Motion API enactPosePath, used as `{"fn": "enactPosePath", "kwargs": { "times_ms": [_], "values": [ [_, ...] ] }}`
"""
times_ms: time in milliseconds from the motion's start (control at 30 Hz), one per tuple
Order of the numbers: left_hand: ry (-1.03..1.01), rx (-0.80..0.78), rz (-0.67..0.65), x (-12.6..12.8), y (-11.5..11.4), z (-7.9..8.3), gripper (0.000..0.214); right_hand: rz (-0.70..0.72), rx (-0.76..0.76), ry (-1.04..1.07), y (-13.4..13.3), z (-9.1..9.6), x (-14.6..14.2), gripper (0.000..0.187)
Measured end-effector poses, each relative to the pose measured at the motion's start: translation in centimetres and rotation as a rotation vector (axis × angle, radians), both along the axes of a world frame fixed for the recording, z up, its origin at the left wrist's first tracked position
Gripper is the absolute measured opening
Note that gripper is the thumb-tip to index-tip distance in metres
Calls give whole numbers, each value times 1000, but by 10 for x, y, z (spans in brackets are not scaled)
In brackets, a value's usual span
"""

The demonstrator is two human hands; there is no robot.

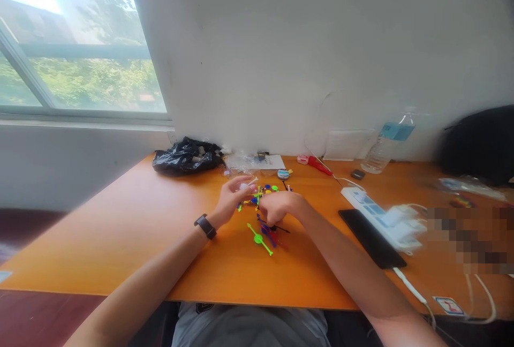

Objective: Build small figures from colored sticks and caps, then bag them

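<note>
Rod (253, 181) in half-curled left hand (233, 196)

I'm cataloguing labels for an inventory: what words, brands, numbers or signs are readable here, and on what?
No text reads clearly.
Bottle label: too blurred.
Round container: marks too small.
White sheet: print too small.
Table-edge sticker: too blurred.
Clothing mark: unreadable.

I work from a single head view, looking forward and down from above the wearer's lap (249, 326). The left forearm (160, 277) and right forearm (341, 250) run away from me across the worktop (140, 240), near the lens; the green piece (258, 239) sits just below mid-frame. It's wide, taking in the wall (281, 58) ahead and the window (84, 74) upper left.
</note>
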State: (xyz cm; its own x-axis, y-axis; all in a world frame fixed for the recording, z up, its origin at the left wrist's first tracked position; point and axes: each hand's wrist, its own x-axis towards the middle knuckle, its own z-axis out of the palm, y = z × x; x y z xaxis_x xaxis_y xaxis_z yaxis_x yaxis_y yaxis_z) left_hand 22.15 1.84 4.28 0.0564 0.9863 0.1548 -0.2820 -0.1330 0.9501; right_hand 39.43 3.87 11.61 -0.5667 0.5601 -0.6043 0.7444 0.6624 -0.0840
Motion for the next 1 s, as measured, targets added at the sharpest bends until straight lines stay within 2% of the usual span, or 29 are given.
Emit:
{"fn": "enactPosePath", "kwargs": {
  "times_ms": [267, 533, 800, 1000],
  "values": [
    [112, 28, 22, -1, -1, -3, 52, -114, -84, 35, 4, 5, 8, 12],
    [86, 11, -13, 1, 1, -9, 47, 10, -88, 35, 8, 1, 5, 11],
    [73, 14, -41, 2, -1, -8, 48, 23, 8, 93, -2, 21, 11, 13],
    [98, 4, -4, 3, -4, -3, 51, 14, -34, 152, -6, 36, 20, 7]
  ]
}}
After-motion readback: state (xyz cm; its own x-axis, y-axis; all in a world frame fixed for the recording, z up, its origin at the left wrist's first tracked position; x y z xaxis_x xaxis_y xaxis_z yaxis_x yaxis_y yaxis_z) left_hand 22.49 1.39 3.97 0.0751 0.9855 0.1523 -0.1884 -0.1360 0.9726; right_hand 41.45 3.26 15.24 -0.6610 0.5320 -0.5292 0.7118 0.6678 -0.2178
